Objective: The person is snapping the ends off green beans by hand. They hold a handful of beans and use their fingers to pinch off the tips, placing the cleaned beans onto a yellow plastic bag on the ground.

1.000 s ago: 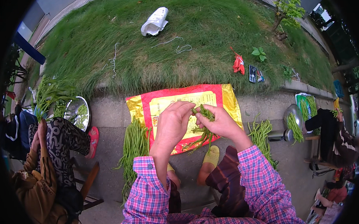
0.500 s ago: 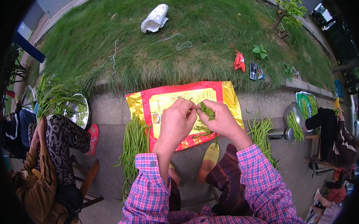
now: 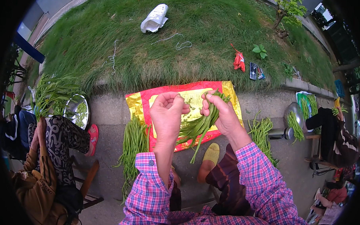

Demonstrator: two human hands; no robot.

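Note:
My right hand (image 3: 221,110) is closed round a bunch of thin green vegetable stems (image 3: 200,125), whose ends hang down toward the left. Beside it, a small gap away, my left hand (image 3: 168,111) has its fingers curled in, thumb and forefinger close together. Anything between those fingertips is too small to make out. Below both hands a red, yellow and gold plastic sack (image 3: 139,93) lies flat, with small green bits (image 3: 193,101) scattered on it. A long heap of stems (image 3: 133,144) rests at the sack's left, and another pile of stems (image 3: 262,135) at its right.
At left sits a person (image 3: 41,177) holding a leafy bunch near a metal basin (image 3: 87,119). Another person (image 3: 335,135) sits at right beside a metal bowl (image 3: 293,110). A kerb (image 3: 108,93) borders the grass, where a white bag (image 3: 155,19) and red bag (image 3: 239,62) lie.
My hands were together at the bunch's tips; now they are apart, the left shifted left. The bunch in my right hand has tilted, its lower ends swinging left into view.

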